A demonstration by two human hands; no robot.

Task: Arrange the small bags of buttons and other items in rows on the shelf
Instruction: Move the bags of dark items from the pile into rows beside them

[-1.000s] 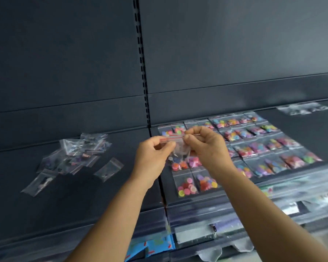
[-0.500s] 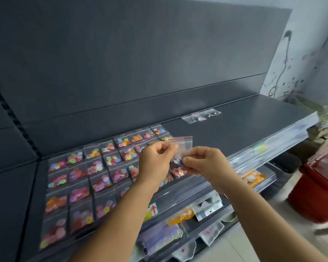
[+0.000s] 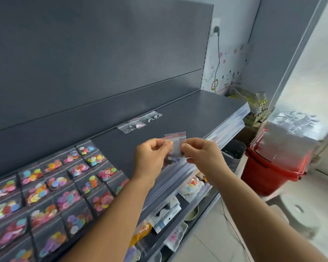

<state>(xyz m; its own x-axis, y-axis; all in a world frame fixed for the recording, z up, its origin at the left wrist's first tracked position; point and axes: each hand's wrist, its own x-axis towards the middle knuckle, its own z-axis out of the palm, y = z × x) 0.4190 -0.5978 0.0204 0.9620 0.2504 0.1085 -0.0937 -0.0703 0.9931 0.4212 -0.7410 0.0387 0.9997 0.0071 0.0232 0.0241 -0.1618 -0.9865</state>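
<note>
Both hands hold small clear zip bags (image 3: pixel 175 143) with a red seal strip, above the front edge of the dark shelf (image 3: pixel 197 114). My left hand (image 3: pixel 151 157) pinches the bags' left side, and my right hand (image 3: pixel 201 154) pinches the right side. Dark small items show at the bags' bottom between my hands. Several bags of coloured buttons (image 3: pixel 61 188) lie in neat rows on the left part of the shelf. A short row of clear bags with dark items (image 3: pixel 139 122) lies at the back of the shelf.
The shelf's right half is bare dark metal. Lower shelves (image 3: pixel 178 210) hold packaged goods. A red bucket (image 3: pixel 273 173) with plastic on top stands on the floor to the right, and a white stool (image 3: pixel 295 210) is near it.
The view has swung right along the shelf, away from the loose pile of bags on the left. Both hands kept hold of the bags and now hold them farther right.
</note>
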